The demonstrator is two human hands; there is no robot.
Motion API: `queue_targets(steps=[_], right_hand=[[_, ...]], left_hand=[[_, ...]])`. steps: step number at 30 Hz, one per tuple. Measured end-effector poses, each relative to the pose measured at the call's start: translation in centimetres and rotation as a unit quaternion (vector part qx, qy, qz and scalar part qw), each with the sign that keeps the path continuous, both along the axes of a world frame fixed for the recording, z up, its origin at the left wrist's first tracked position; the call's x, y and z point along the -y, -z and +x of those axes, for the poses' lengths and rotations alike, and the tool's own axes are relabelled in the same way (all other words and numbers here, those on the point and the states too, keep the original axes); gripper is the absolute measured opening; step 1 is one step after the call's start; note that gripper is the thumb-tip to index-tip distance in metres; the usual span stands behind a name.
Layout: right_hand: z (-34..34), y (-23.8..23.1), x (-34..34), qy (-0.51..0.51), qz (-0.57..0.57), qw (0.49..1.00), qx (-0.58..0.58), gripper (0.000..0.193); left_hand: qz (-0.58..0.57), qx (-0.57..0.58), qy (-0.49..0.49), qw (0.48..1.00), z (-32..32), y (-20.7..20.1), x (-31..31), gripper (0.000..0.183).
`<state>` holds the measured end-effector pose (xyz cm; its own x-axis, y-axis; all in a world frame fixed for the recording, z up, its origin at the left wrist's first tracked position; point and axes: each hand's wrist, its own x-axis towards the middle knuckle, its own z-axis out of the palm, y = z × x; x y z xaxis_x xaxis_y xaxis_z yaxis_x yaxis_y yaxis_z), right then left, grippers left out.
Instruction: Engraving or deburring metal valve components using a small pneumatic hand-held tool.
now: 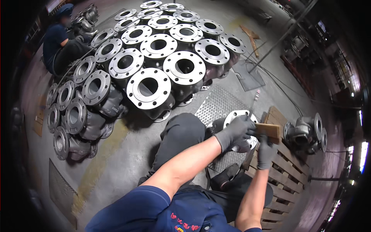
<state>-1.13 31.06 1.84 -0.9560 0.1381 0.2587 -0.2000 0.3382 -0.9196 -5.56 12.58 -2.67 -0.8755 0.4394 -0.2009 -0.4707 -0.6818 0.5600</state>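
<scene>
My right hand (266, 154), in a dark grey glove, grips a flat wooden block (269, 132), its fingers closed on the block's lower edge. My left hand (236, 132), gloved alike, is over the bright face of a flanged metal valve body (250, 144). Its fingers are bent beside the block's left end; what they hold is hidden. The valve body stands in front of my knees on a diamond-pattern metal plate (217, 103), partly covered by my left hand and forearm.
Rows of grey flanged valve bodies (148, 89) fill the floor ahead and left. A slatted wooden pallet (288, 172) lies at my right, another valve body (305, 131) on it. Cables (284, 92) cross the floor beyond. A seated person (58, 42) is at far left.
</scene>
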Motion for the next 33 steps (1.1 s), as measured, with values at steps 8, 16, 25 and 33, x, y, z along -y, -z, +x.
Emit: queue_targets(steps=[8, 16, 25, 33], right_hand=[[-5.1, -19.2, -3.0, 0.245, 0.045, 0.928, -0.278, 0.045], [-15.8, -19.9, 14.6, 0.098, 0.258, 0.84, -0.467, 0.037], [-20.9, -16.5, 38.2, -0.177, -0.071, 0.93, -0.314, 0.018], [-25.7, -9.7, 46.6, -0.173, 0.194, 0.923, -0.283, 0.024]], left_hand=[[-0.068, 0.021, -0.283, 0.957, 2.2, -11.3, 6.5, 0.017], [-0.005, -0.033, -0.325, 0.945, 5.3, -13.9, 13.5, 0.022], [0.019, 0.012, -0.395, 0.918, 5.9, -14.4, 19.4, 0.016], [0.024, -0.002, -0.409, 0.912, 5.6, -13.6, 21.7, 0.018]])
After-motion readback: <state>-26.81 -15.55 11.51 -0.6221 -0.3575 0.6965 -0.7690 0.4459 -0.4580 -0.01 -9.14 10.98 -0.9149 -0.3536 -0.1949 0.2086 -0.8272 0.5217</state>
